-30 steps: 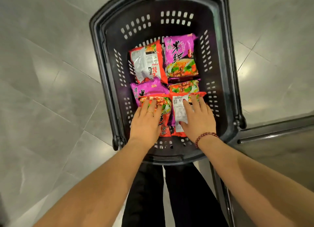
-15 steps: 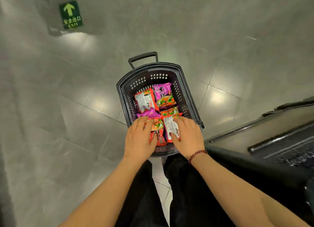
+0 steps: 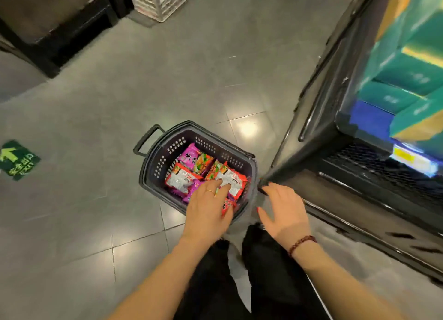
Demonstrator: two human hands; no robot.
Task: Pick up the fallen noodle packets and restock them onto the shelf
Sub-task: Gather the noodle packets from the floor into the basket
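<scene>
Left hand (image 3: pixel 208 208) lies flat on glossy noodle packets (image 3: pixel 189 157) in a perforated plastic basket (image 3: pixel 161 162); right hand (image 3: pixel 282 212) hovers spread, empty.

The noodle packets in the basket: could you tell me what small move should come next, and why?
Probably curl the left hand round the red packet it touches: it lies flat on the pile in the basket, and the right hand hangs empty.

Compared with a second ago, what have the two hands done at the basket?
The right hand has lifted off the noodle packets and now hangs open outside the basket, towards the shelf. The left hand stays flat on the packets. The packets remain in the basket.
</scene>
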